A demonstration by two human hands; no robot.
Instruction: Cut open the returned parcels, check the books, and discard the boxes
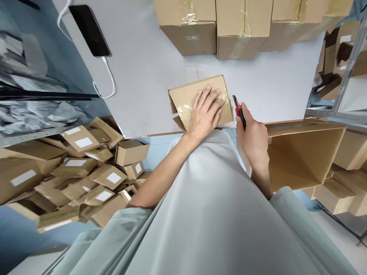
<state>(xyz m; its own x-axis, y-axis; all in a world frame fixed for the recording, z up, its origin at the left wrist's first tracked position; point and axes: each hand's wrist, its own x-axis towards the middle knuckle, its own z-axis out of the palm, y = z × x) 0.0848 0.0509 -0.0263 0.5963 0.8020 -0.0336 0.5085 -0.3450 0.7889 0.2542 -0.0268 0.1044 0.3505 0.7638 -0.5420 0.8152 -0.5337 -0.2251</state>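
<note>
My left hand (205, 111) lies with its fingers spread on top of a small cardboard box (185, 95) at the table's front edge. Clear tape covers part of this box, and flaps stand apart at its left end. Just right of the box, my right hand (252, 133) is wrapped round a red and black utility knife (239, 111). The knife's blade points up and left, apart from the box.
Taped cartons (200, 38) line the back of the white table (137, 76). A phone (90, 30) with a white cable lies at the back left. Many small boxes (109, 177) are heaped at the lower left. A large open carton (301, 152) stands at the right.
</note>
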